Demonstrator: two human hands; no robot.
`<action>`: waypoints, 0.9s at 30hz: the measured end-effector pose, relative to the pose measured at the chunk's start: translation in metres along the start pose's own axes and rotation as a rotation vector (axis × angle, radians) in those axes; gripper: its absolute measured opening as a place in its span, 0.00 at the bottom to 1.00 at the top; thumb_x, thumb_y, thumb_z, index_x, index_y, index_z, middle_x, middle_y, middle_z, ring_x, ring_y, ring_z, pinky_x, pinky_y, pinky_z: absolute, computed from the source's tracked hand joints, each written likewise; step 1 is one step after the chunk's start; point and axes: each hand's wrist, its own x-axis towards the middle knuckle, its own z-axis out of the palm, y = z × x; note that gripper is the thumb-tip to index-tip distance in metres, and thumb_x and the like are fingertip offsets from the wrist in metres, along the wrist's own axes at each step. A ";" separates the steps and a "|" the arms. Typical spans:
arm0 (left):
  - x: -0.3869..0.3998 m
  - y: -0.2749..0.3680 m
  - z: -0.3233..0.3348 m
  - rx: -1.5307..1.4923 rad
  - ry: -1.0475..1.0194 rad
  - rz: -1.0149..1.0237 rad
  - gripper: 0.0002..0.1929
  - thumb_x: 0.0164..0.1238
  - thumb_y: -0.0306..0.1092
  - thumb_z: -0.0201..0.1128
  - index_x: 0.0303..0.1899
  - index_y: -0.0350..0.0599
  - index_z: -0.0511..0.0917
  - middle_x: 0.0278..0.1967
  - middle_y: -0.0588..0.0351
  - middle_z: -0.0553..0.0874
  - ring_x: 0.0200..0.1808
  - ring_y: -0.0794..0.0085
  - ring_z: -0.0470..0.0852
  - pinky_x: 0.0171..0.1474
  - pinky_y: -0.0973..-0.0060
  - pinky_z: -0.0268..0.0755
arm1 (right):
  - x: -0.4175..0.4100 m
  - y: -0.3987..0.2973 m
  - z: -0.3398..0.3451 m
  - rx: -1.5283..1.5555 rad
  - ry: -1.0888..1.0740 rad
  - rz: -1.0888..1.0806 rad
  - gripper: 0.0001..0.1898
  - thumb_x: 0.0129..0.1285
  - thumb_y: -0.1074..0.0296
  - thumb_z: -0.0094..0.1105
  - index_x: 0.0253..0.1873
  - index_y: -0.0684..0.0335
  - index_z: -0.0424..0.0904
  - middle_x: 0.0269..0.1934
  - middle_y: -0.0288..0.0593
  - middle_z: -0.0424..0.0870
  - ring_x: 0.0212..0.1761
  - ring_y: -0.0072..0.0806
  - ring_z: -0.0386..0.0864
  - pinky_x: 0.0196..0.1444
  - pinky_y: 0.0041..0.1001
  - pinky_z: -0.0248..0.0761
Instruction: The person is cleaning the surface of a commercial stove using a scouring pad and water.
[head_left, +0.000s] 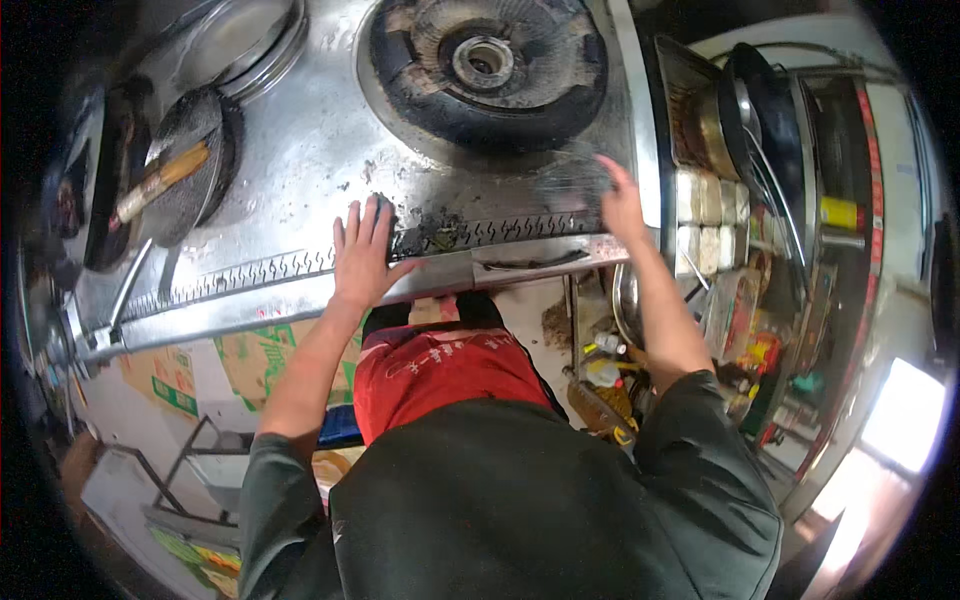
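Observation:
My left hand lies palm down on the front edge of a stainless-steel stove top, its fingers spread and nothing in its grasp. Close by its fingertips, dark grime marks the metal beside a slotted drain strip. Over at the stove's right front, my right hand grips a grey scourer, blurred and apparently of wire mesh. The scourer is at the steel surface, just in front of the round wok burner. Motion blur hides its exact outline and part of my fingers.
A dark wok with a wooden-handled tool across it stands at left, near stacked metal pans. Seasoning containers and a leaning black wok are to the right. Flattened cardboard covers part of the floor.

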 end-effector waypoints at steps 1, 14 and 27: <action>0.006 0.001 0.002 -0.011 0.014 -0.027 0.49 0.57 0.59 0.75 0.74 0.42 0.64 0.77 0.42 0.64 0.79 0.44 0.58 0.77 0.41 0.49 | 0.002 0.039 -0.014 0.001 -0.011 0.134 0.32 0.60 0.85 0.52 0.70 0.55 0.77 0.62 0.57 0.82 0.60 0.46 0.81 0.65 0.33 0.72; -0.003 0.027 0.033 -0.328 0.177 -0.149 0.22 0.68 0.44 0.70 0.55 0.37 0.80 0.60 0.35 0.80 0.64 0.36 0.74 0.67 0.52 0.70 | -0.004 -0.041 0.109 0.047 -0.467 -0.104 0.27 0.61 0.79 0.52 0.67 0.63 0.78 0.62 0.60 0.81 0.64 0.54 0.79 0.68 0.40 0.72; -0.083 -0.100 -0.002 0.109 0.538 -0.590 0.29 0.65 0.54 0.68 0.54 0.36 0.79 0.60 0.38 0.80 0.68 0.41 0.71 0.74 0.44 0.54 | 0.036 -0.183 0.180 -0.030 -0.507 -0.327 0.24 0.60 0.79 0.53 0.63 0.65 0.81 0.58 0.65 0.82 0.64 0.54 0.79 0.67 0.42 0.71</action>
